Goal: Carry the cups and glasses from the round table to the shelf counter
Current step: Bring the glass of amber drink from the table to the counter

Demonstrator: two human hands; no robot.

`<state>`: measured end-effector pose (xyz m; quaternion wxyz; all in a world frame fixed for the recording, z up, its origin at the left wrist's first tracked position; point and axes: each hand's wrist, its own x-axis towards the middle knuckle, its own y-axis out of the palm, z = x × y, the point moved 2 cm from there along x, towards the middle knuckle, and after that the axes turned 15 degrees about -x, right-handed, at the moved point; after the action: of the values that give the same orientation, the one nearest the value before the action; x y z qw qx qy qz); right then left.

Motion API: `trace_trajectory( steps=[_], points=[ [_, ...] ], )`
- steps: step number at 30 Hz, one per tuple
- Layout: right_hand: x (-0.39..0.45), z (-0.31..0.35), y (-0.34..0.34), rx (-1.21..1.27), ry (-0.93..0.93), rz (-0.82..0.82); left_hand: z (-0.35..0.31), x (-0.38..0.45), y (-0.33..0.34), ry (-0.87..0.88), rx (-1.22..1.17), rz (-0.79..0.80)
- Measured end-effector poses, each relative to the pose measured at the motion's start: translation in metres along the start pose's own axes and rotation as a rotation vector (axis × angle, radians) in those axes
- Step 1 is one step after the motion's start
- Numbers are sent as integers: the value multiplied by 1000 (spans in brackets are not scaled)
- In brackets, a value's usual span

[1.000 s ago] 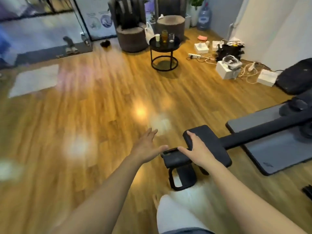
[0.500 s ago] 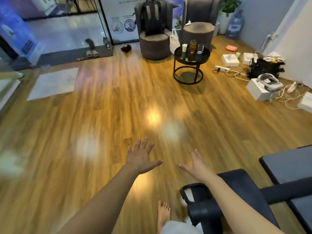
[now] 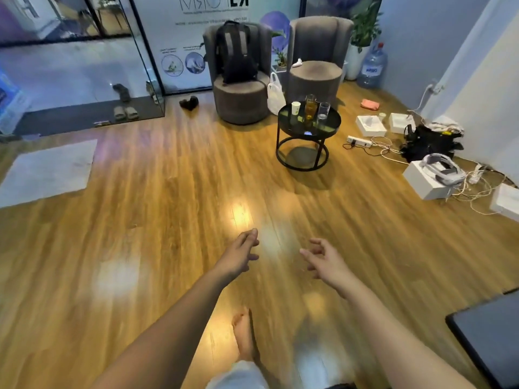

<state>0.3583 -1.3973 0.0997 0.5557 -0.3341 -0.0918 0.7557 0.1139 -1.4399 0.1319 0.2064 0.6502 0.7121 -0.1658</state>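
Wood-plank floor, glossy, with light patches; glass partition at upper left, pale wall at right. Two grey round armchairs stand at the far side, a black backpack upright on the left one's seat. In front of the chairs: black round table on a ring base.

On the table top, in a row: white paper cup at left, amber-filled glass in the middle, clear glass at right. All upright, close together; whether they touch cannot be told.

Right of the table on the floor: white boxes, a power strip with tangled cables, a headset on a white box.

Both forearms reach forward, low in frame, well apart from the table. Left hand: fingers straight, loosely together, empty. Right hand: fingers spread and slightly curled, empty. One bare foot is visible below, blurred.
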Motion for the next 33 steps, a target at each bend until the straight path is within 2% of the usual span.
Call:
trace_trajectory(
  steps=[9, 18, 24, 29, 33],
  points=[
    [179, 90, -59, 205, 104, -197, -145, 196, -23, 16, -17, 80],
    [331, 137, -125, 494, 168, -299, -242, 386, 6, -42, -85, 136],
    [482, 164, -196, 468, 217, -323, -325, 526, 42, -50, -158, 109],
    [604, 208, -261, 412, 185, -275, -404, 625, 63, -48, -236, 29],
    [685, 233, -288, 339, 191, -217, -440, 692, 70, -33, -230, -25]
  ],
)
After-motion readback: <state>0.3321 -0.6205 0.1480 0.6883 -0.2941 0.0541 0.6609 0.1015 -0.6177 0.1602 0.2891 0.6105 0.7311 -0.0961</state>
